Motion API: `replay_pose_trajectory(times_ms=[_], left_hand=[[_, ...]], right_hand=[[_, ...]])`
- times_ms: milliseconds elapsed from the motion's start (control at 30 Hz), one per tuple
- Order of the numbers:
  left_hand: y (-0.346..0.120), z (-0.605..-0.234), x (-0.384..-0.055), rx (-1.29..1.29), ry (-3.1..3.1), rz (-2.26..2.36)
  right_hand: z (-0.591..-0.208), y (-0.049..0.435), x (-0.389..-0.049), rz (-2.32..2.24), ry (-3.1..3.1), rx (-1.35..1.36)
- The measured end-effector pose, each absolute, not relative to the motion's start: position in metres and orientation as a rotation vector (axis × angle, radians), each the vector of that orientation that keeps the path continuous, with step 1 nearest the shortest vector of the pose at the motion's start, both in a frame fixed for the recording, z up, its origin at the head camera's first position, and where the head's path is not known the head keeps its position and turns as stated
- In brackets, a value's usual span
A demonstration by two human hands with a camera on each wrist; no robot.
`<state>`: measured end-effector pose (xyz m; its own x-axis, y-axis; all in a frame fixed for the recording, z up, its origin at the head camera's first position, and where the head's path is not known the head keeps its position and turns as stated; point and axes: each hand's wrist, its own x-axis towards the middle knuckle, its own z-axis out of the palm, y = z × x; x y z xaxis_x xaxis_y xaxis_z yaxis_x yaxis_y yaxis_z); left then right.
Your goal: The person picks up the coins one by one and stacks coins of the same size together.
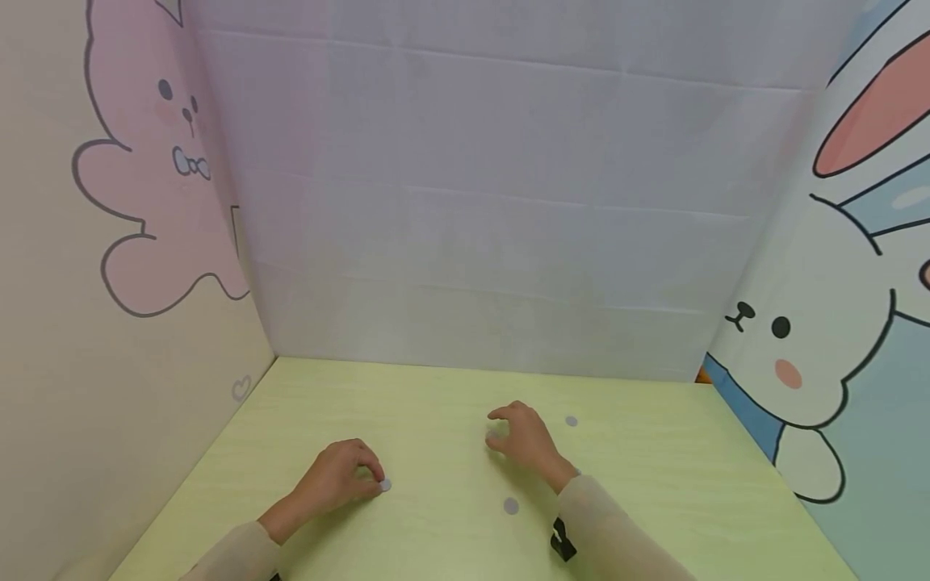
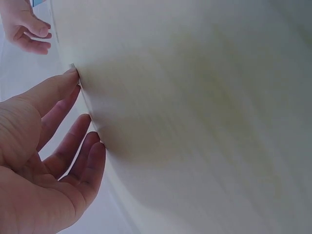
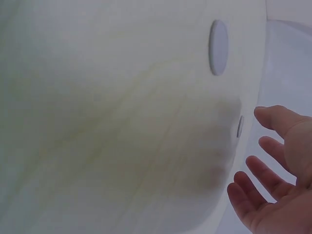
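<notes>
**A Light Pinch at the Rim**

From where I stand, the left hand [image 1: 336,478] pinches a pale disc [image 1: 387,485] by its edge, thumb against forefinger, low over the table [image 1: 392,403]; whether that disc touches the surface I cannot tell. The right hand [image 1: 526,440] has its grip spread, thumb and fingers apart, with a second disc [image 3: 240,126] lying just beside the thumb tip. A third disc [image 1: 571,421] lies past it to the right, and a fourth [image 1: 512,506] nearer the person.

The discs look thin, so I judge the right hand does best to bring thumb and forefinger low, to opposite sides of the rim, and close gently; pressing from above would likely only slide the disc. The left hand's rim hold should suit a careful setting down: one edge first, then release, so it neither flips nor skids. I'd keep the right sleeve [image 1: 617,532] raised too, since trailing cloth could nudge the nearby discs.
</notes>
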<state>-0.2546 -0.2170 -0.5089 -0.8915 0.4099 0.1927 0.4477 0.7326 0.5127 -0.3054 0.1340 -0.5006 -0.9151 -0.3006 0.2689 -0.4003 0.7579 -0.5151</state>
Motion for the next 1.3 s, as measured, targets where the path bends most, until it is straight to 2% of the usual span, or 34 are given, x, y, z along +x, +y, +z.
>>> replay_pose_trajectory(times_ms=[367, 1300], left_hand=[[-0.216, -0.506, -0.254, -0.692, -2.881, -0.876], [-0.217, -0.508, -0.254, -0.631, -2.913, -0.888]], right_hand=[[-0.511, 0.144, -0.314, 0.802, -2.828, 0.574], [-0.513, 0.142, -0.308, 0.874, -2.853, 0.554]])
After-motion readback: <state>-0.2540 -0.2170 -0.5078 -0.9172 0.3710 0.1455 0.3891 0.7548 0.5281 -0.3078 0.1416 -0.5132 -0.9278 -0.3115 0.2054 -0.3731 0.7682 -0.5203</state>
